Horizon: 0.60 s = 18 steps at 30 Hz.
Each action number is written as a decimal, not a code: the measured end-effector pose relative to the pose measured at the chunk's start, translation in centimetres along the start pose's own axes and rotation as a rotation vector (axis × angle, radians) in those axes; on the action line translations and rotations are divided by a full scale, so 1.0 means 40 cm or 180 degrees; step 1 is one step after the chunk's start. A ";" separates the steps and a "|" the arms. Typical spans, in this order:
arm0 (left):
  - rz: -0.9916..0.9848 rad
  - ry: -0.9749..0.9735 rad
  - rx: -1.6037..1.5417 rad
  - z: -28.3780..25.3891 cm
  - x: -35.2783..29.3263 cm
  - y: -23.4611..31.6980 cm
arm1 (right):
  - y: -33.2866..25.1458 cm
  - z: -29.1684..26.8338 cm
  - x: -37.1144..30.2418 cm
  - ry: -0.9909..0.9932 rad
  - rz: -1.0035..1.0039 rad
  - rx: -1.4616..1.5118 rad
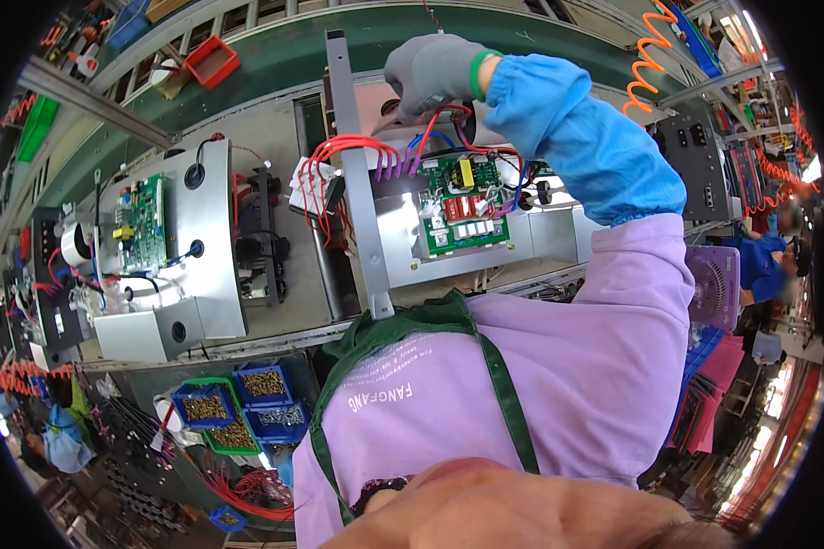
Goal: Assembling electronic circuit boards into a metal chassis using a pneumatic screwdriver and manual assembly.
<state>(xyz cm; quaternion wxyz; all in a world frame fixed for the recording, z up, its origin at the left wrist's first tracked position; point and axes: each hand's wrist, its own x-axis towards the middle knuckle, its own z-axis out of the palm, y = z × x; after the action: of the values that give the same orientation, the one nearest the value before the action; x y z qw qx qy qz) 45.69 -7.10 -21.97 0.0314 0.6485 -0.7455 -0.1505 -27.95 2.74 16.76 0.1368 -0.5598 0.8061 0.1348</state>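
My right hand [433, 75], in a grey glove with a green cuff, reaches to the far side of an open metal chassis [403, 249]. Its fingers curl downward beside red wires [447, 112]; what they hold, if anything, is hidden. A green circuit board [467, 236] with a yellow transformer [464, 174] lies in the chassis, nearer my body than the hand. Just left of the board stands a long grey metal bar [361, 197]. Red wires with purple sleeves [398, 163] bend over it. My left hand is not in view.
Another chassis [215, 274] with a green board [145, 222] sits to the left. Blue bins [264, 386] of screws stand at lower left. A red tray [212, 62] lies at the far left. An orange coiled hose [645, 69] hangs at far right, beside a black panel [691, 165].
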 end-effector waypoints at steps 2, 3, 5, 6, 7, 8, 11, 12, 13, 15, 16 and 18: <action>0.0084 -0.0025 0.0026 -0.009 0.006 -0.013 | -0.011 0.006 0.016 -0.0020 0.0139 -0.0148; 0.0128 -0.0040 0.0041 -0.015 0.009 -0.020 | -0.012 0.010 0.025 -0.0094 0.0122 -0.0125; 0.0223 -0.0079 0.0070 -0.029 0.013 -0.029 | -0.019 0.013 0.022 -0.0183 0.0128 -0.0070; 0.0265 -0.0094 0.0086 -0.038 0.013 -0.036 | -0.032 0.007 0.007 -0.0162 -0.0042 0.0105; 0.0319 -0.0108 0.0089 -0.043 0.021 -0.035 | -0.039 0.002 0.000 -0.0133 -0.0198 0.0273; 0.0369 -0.0118 0.0093 -0.049 0.028 -0.034 | -0.045 0.012 0.012 -0.0254 -0.0174 0.0039; 0.0468 -0.0128 0.0113 -0.072 0.027 -0.045 | -0.042 0.024 0.019 -0.0383 -0.0266 -0.0201; 0.0491 -0.0128 0.0119 -0.081 0.023 -0.051 | -0.046 0.013 0.012 -0.0376 -0.0275 -0.0184; 0.0513 -0.0136 0.0127 -0.089 0.016 -0.059 | -0.053 -0.007 -0.002 -0.0411 -0.0418 -0.0228; 0.0551 -0.0150 0.0138 -0.106 -0.001 -0.074 | -0.058 -0.014 -0.006 -0.0445 -0.0575 -0.0260; 0.0583 -0.0162 0.0132 -0.109 -0.003 -0.076 | -0.056 -0.011 -0.004 -0.0466 -0.0600 -0.0263; 0.0641 -0.0185 0.0116 -0.113 -0.012 -0.080 | -0.054 -0.002 0.001 -0.0507 -0.0654 -0.0274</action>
<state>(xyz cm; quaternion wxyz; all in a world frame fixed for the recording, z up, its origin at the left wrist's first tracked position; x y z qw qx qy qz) 49.92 -7.85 -18.43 0.0129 0.5661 -0.8101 -0.1517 -25.96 1.94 16.67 0.1893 -0.6323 0.7246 0.1985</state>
